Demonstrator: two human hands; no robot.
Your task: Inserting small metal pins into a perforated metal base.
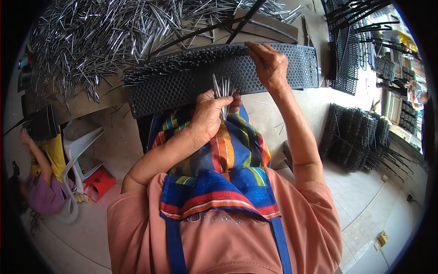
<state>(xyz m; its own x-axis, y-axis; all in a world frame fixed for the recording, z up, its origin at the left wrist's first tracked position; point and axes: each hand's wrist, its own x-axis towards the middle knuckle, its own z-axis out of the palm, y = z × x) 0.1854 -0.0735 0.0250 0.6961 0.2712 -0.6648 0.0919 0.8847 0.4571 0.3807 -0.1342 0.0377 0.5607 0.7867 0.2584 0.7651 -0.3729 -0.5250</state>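
Nearest, a person in a salmon shirt (pixel 219 242) is wearing a striped blue apron (pixel 221 155). In front of the apron, the left hand (pixel 211 112) is closing snugly around a small bundle of silvery metal rods (pixel 224 84), whose tips are poking up past the thumb. Just beyond, a long dark board (pixel 153 93) full of round holes is stretching from side to side. The right hand (pixel 272 67) is touching its far edge, fingers bunched together (whether they are pinching a rod, I cannot tell). Dark pins (pixel 169 66) are bristling along the board's far left part. Behind it, a big heap of loose rods (pixel 105 34) is covering much of the table (pixel 84 104). Off to the right, black racks (pixel 356 137) are standing on the floor (pixel 365 192).
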